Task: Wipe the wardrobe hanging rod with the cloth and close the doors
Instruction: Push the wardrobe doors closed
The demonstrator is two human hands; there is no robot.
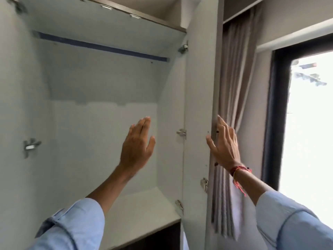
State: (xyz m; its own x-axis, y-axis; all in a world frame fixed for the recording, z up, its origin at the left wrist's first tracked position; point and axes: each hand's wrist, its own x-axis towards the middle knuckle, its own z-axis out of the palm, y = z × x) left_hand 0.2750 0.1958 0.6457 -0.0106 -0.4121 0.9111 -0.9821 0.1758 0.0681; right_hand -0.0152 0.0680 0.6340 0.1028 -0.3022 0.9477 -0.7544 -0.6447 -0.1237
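Thumb inside, fingers point(225, 129) outside, the grip of the right hand point(223, 143) clasps the free edge of the wardrobe door point(196, 105). Swing it steadily by that edge, sparing the curtain point(232, 78) just behind the door. Inward of the door, the left hand point(138, 141) hovers released.

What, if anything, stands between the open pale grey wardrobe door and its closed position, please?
Only the left hand, raised in the opening, probably in the closing swing of the pale grey wardrobe door. The right hand holds that door's edge.
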